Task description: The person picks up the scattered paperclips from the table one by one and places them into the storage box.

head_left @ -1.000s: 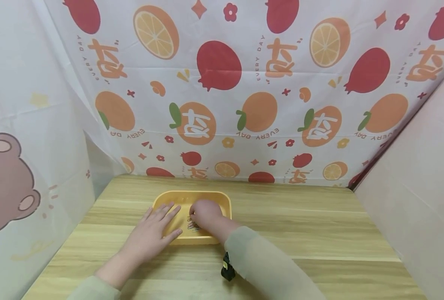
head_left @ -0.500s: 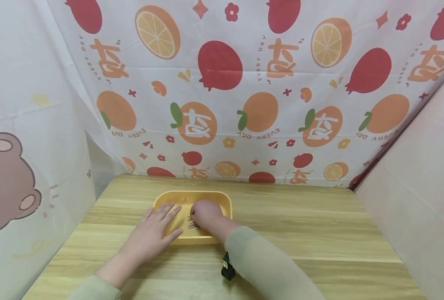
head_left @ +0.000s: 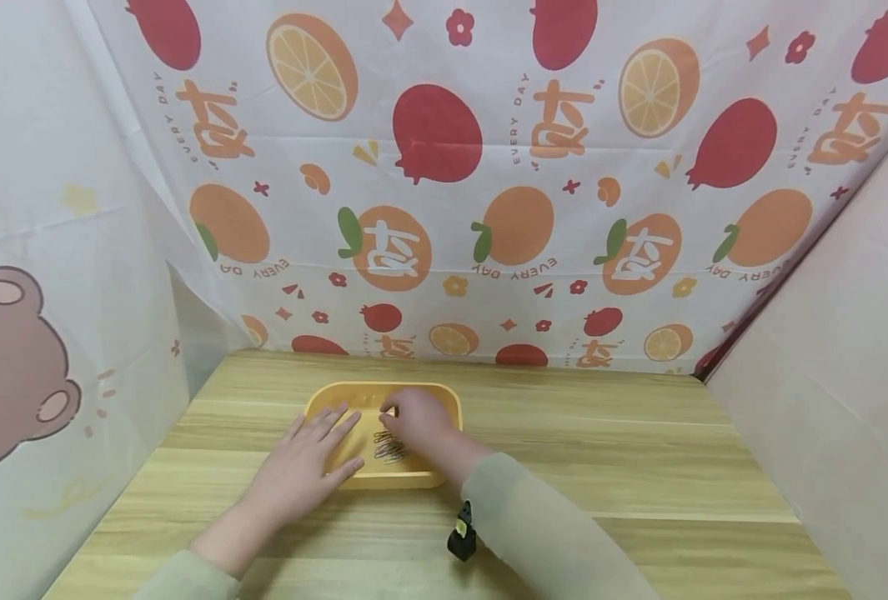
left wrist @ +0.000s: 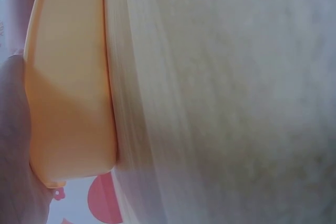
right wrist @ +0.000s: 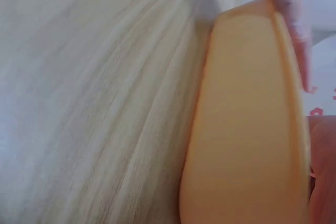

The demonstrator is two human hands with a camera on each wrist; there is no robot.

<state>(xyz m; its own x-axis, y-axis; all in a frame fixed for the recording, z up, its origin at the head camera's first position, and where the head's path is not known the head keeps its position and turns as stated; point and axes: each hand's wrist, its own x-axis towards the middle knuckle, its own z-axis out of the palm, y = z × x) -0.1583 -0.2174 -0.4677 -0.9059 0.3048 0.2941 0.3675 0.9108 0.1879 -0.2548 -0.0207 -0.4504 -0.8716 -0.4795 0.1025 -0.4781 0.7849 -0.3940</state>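
A shallow yellow tray [head_left: 413, 480] stands on the wooden table, with a small pile of thin wire loops that look like paper clips [head_left: 389, 447] on its floor. My left hand [head_left: 304, 462] lies over the tray's left side, fingers spread and straight, thumb at the near rim. My right hand [head_left: 421, 421] reaches in over the right side, its bent thumb and index finger close together just beyond the pile. I cannot tell whether a clip is between those fingertips. The right wrist view shows the tray's outer wall [right wrist: 241, 119], with the right hand mostly hidden behind it.
A small black object [head_left: 462, 533] hangs at the right sleeve's cuff. The wooden table [head_left: 601, 450] extends to the right of the tray. A fruit-printed cloth [head_left: 444, 208] hangs behind it, and pale cloth walls [head_left: 98, 292] flank both sides.
My right hand has shifted slightly up and away from the pile, showing more of the clips, and its thumb and index finger have parted a little. My left hand has stayed in place.
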